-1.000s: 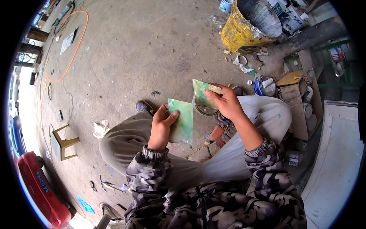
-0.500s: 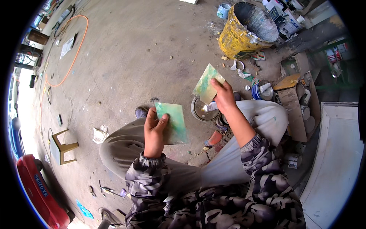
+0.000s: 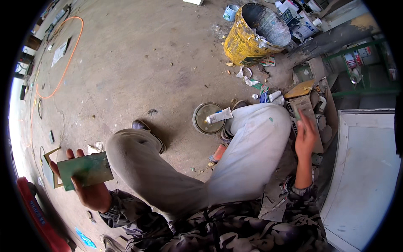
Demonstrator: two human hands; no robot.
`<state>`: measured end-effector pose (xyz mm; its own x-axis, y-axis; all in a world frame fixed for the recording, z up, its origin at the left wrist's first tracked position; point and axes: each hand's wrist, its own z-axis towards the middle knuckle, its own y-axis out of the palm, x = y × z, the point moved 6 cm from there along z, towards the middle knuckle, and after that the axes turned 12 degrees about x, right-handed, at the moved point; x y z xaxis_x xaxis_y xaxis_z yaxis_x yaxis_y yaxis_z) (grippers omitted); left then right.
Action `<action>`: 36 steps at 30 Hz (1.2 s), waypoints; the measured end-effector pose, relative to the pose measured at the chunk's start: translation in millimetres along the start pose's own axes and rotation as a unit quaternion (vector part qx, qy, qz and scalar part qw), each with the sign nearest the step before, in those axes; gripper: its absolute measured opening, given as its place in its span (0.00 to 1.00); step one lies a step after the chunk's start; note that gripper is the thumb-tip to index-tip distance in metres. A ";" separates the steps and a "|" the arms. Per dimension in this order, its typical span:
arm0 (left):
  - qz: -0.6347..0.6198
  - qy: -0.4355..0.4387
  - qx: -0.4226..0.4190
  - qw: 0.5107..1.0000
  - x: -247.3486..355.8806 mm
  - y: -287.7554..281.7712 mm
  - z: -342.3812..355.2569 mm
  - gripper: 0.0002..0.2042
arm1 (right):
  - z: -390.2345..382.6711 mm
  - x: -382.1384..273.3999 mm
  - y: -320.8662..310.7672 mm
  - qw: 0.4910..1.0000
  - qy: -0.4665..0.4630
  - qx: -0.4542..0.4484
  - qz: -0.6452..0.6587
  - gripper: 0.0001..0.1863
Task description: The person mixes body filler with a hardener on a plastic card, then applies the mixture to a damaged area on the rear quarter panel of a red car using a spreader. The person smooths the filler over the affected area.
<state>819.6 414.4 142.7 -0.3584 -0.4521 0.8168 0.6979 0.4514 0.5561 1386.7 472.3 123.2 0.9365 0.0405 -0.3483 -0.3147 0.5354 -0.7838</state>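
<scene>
My left hand (image 3: 90, 191) is out at the left beside my knee. It is closed on a flat, rectangular putty spreader (image 3: 86, 170), dark green and smeared, thumb in front and fingers behind. Over at the right, my right hand (image 3: 305, 140) is raised with its fingers pointing away, beside the cardboard box. A thin greenish edge along those fingers looks like the second spreader turned edge-on; its face is hidden. Between my feet stands a round tin (image 3: 201, 126), with a white tube (image 3: 219, 116) lying across its top.
A yellow paint-crusted bucket (image 3: 245, 44) stands at the far right, near a light blue can (image 3: 231, 12). Cans fill a torn cardboard box (image 3: 308, 111) by my right knee. A white panel (image 3: 365, 168) is at the right. An orange hose (image 3: 69, 63) curves across the floor at the left.
Both hands have swung apart from in front of me, the left outward to the left with its spreader, the right toward the box. The right hand's spreader no longer shows its face.
</scene>
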 end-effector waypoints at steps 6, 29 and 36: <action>0.685 0.031 -0.006 0.728 -81.7 -28.3 -28.8 0.28 | -55.6 -24.7 -31.5 0.963 0.131 -0.174 0.157 0.12; 0.140 -0.418 -0.263 0.859 -163.4 147.9 -45.4 0.16 | 40.9 -186.3 138.9 0.736 0.169 -0.343 0.558 0.15; 0.059 -0.431 -0.102 0.895 -223.8 130.9 66.0 0.16 | -65.4 -66.3 300.0 0.907 -0.175 -0.382 0.000 0.25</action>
<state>950.2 625.4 42.9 -0.5590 0.3898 0.7318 0.8292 0.2681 0.4905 1220.1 575.0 -122.4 0.8859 0.3782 -0.2684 -0.2048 -0.2004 -0.9581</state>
